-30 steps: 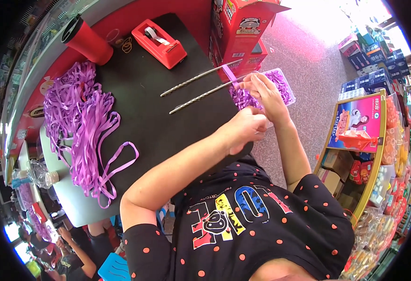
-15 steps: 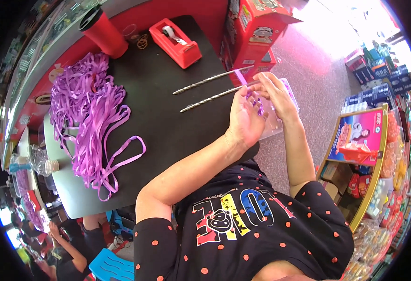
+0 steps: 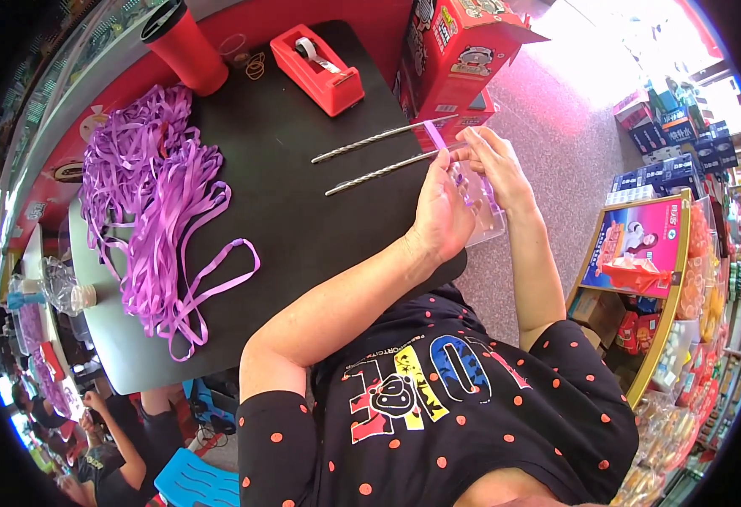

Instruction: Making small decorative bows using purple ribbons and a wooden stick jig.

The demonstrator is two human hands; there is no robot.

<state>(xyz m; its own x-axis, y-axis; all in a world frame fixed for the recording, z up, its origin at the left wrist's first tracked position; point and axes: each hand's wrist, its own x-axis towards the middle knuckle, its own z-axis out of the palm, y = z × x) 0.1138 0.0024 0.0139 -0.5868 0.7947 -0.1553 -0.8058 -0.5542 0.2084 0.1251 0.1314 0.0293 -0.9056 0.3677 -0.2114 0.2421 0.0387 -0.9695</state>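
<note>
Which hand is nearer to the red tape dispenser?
Left. The left hand lies below and right of the red tape dispenser; the right hand is farther right, beyond it.

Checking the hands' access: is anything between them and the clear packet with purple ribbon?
Nothing visible. The left hand and right hand already touch the clear packet; the twisted metal rods lie beside it.

left hand (image 3: 442,215) curled palm-inward, right hand (image 3: 493,165) just beside it, fingers bent, forearms converging
</note>
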